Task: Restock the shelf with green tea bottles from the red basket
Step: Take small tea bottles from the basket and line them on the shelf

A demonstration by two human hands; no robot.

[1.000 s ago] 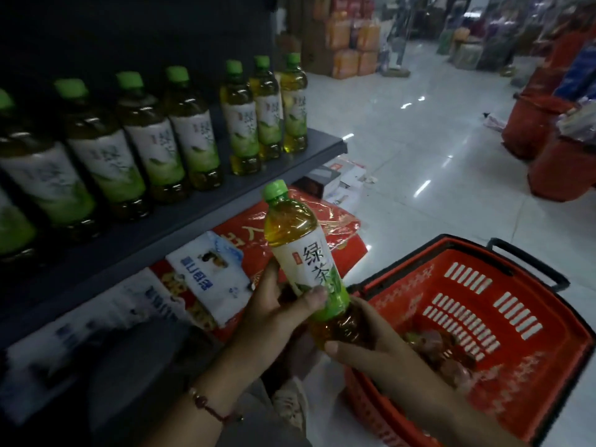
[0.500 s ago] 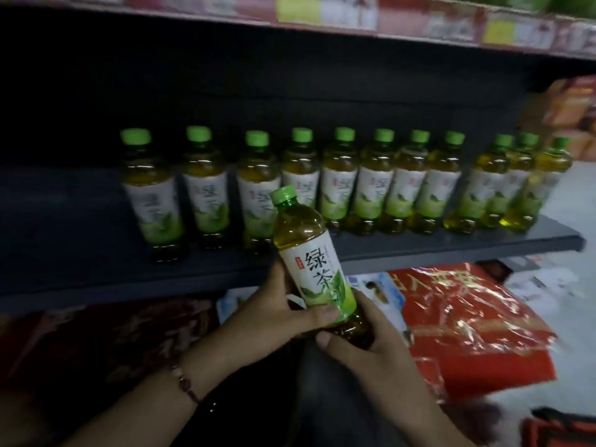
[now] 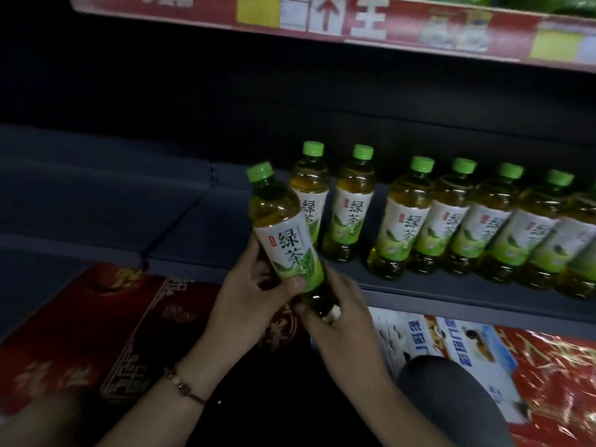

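- Both hands are closed on one green tea bottle (image 3: 285,237): left hand (image 3: 248,296) around the label, right hand (image 3: 338,312) under the base.
- Its long axis is tilted, cap up-left.
- Bare shelf (image 3: 206,233) lies just behind it, left of the standing row (image 3: 451,221).

Below me a dark red gift box (image 3: 96,333) with gold patterning lies flat on the lower level, its lettering too blurred for me to read. To its right sits a white and blue package (image 3: 451,346) printed with a small picture, and past that a shiny red wrapper (image 3: 554,382) with gold marks, crinkled under the dim light. My knee (image 3: 451,401), in dark grey cloth, covers part of the blue package. Overhead runs a red price strip (image 3: 371,24) with yellow and white tags and an arrow. Something green shows above it, perhaps more stock.
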